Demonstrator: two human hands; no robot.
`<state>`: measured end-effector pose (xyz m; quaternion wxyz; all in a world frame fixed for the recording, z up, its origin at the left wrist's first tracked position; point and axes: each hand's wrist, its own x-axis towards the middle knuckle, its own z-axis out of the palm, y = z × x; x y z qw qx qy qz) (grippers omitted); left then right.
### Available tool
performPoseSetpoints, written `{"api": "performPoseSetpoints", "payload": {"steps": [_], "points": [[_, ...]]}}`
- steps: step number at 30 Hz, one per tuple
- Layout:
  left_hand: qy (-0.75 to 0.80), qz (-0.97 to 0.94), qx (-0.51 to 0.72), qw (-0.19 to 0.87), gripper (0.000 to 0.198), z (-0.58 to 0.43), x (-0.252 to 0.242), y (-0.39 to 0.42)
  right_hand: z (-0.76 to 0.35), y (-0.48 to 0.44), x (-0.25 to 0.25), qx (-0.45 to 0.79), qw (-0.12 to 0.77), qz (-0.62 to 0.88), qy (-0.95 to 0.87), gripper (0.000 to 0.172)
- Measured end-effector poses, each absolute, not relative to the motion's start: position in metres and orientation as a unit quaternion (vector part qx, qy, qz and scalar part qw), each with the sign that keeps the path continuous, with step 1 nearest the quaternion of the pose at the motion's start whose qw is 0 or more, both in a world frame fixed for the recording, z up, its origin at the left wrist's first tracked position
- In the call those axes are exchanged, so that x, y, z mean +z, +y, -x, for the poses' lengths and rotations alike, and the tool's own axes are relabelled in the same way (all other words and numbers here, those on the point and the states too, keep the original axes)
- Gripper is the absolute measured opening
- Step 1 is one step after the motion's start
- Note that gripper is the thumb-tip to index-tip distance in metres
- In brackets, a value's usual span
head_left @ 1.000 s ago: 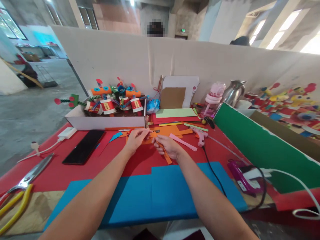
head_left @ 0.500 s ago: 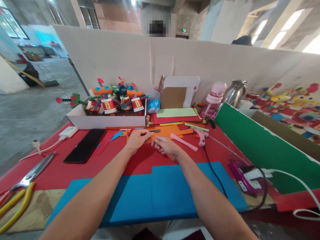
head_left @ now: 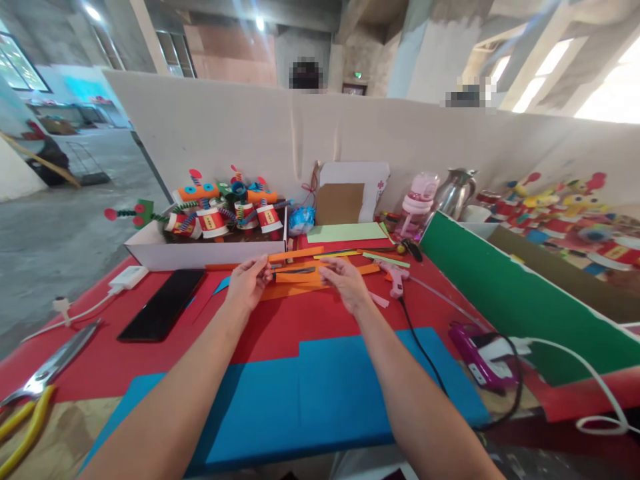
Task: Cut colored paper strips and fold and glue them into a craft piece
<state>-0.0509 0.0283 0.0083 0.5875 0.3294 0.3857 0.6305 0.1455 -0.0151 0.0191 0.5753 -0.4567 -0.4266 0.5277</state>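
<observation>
My left hand (head_left: 249, 283) pinches the left end of an orange paper strip (head_left: 296, 254), which sticks out to the right above the table. To its right, my right hand (head_left: 344, 280) has its thumb and fingers bent towards orange paper; whether it grips a piece is too small to make out. Between and under the hands lie flat orange sheets (head_left: 290, 291) with dark-bladed scissors (head_left: 296, 271) on them. A pink glue gun (head_left: 396, 276) rests just right of my right hand, near a pale green strip (head_left: 385, 260).
A white box (head_left: 210, 256) of paper-cup figures stands at the back left. Nearer are a black phone (head_left: 163, 307) and large yellow-handled shears (head_left: 55, 367). Blue sheets (head_left: 270, 393) cover the front edge. At the right are a green-sided box (head_left: 500, 293) and a purple power strip (head_left: 480, 357).
My hands have moved apart, the left one to the left. An orange strip now shows in my left hand. The view has tilted up slightly.
</observation>
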Motion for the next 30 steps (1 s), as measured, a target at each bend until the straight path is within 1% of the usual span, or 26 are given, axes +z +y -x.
{"api": "performPoseSetpoints", "payload": {"steps": [1, 2, 3, 5, 9, 21, 26, 30], "points": [[0.383, -0.323, 0.623, 0.6, 0.035, 0.048, 0.008, 0.027, -0.14, -0.016, 0.018, 0.552, 0.559, 0.45, -0.424, 0.04], [0.384, -0.322, 0.616, 0.608, 0.036, 0.045, 0.008, 0.024, -0.135, -0.018, 0.017, 0.561, 0.549, 0.448, -0.427, 0.04], [0.386, -0.324, 0.61, 0.612, 0.037, 0.042, 0.008, 0.022, -0.13, -0.019, 0.015, 0.558, 0.549, 0.448, -0.432, 0.035], [0.387, -0.332, 0.602, 0.615, 0.037, 0.037, 0.007, 0.018, -0.122, -0.02, 0.013, 0.539, 0.571, 0.439, -0.436, 0.028], [0.383, -0.345, 0.591, 0.62, 0.036, 0.034, 0.004, 0.016, -0.119, -0.02, 0.014, 0.505, 0.622, 0.411, -0.435, 0.03], [0.394, -0.336, 0.582, 0.627, 0.037, 0.036, 0.005, 0.016, -0.125, -0.017, 0.015, 0.473, 0.651, 0.401, -0.437, 0.028], [0.4, -0.343, 0.59, 0.611, 0.038, 0.038, 0.005, 0.018, -0.131, -0.011, 0.011, 0.437, 0.64, 0.448, -0.445, 0.031], [0.397, -0.345, 0.625, 0.577, 0.036, 0.043, 0.007, 0.022, -0.139, -0.009, 0.008, 0.418, 0.592, 0.483, -0.491, 0.029]]}}
